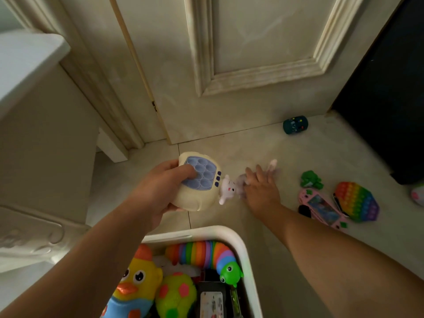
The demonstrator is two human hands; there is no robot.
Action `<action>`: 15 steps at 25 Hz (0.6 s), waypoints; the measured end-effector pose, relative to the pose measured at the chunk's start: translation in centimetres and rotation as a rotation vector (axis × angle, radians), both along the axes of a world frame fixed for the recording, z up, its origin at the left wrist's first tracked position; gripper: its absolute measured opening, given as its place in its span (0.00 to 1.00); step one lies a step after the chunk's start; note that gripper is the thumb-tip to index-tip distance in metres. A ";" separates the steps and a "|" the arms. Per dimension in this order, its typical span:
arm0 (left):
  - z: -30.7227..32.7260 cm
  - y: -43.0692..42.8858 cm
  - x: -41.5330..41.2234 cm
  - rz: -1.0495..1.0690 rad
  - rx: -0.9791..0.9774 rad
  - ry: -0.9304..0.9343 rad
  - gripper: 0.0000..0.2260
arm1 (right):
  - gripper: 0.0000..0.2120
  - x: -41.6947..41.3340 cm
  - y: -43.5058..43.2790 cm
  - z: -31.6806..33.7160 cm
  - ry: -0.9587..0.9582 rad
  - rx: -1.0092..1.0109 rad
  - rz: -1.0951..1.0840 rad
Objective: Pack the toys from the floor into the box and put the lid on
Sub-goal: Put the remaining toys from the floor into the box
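Note:
My left hand (158, 191) grips a cream pop-it game console (199, 182) with purple bubbles and a small white bunny figure at its end, held above the floor just beyond the box. My right hand (261, 189) reaches over a blurred pale plush toy (273, 166) on the floor, fingers extended on it. The white box (243, 244) at the bottom holds a rainbow slug (206, 253), a yellow duck (137, 281), a green spotted toy (176, 292) and a dark card pack. On the floor to the right lie a green toy (311, 179), a pink handheld game (323, 210) and a rainbow pop-it (356, 201).
A dark teal toy car (295, 125) sits by the cream door (252, 53) ahead. White furniture (34, 111) stands on the left and a dark object (390, 99) on the right. Pale floor tiles (286, 145) lie between. A pinkish item (418, 195) peeks in at the right edge.

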State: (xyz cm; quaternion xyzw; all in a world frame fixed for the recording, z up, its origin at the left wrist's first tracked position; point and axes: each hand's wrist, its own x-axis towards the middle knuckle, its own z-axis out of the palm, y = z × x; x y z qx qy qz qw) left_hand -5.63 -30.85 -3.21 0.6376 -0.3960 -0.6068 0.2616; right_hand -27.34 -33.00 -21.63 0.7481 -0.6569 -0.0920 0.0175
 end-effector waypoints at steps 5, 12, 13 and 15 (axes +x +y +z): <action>-0.6 1.0 0.5 -0.046 0.029 0.007 0.12 | 0.19 -0.1 2.2 -0.2 -0.180 0.277 -0.193; 2.4 1.9 2.0 -0.224 0.011 0.054 0.15 | 0.13 -0.6 4.1 9.9 -0.867 0.168 -0.412; 3.2 2.3 2.4 -0.278 0.011 0.046 0.16 | 0.12 -0.3 4.5 12.1 -0.932 0.146 -0.412; 4.7 3.4 3.3 -0.371 0.006 0.018 0.20 | 0.12 1.2 6.4 16.2 -1.128 0.134 -0.412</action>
